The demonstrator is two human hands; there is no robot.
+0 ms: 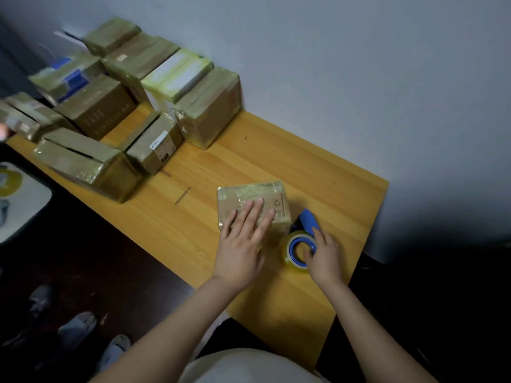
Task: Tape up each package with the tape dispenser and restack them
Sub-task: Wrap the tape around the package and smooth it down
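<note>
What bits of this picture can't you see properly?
All from the head view:
- The small package: its near top is covered by the left hand pressing flat on it.
- The tape dispenser: its right side is hidden by the right hand gripping it.
- The label on one box: the print is too small to read.
- The boxes at the left edge: blurred and cut off.

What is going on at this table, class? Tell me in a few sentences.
A person works at a wooden table. The left hand lies flat on a small tape-wrapped box, while the right hand grips the blue tape dispenser right beside it. More wrapped packages sit stacked at the table's far end by the wall.
</note>
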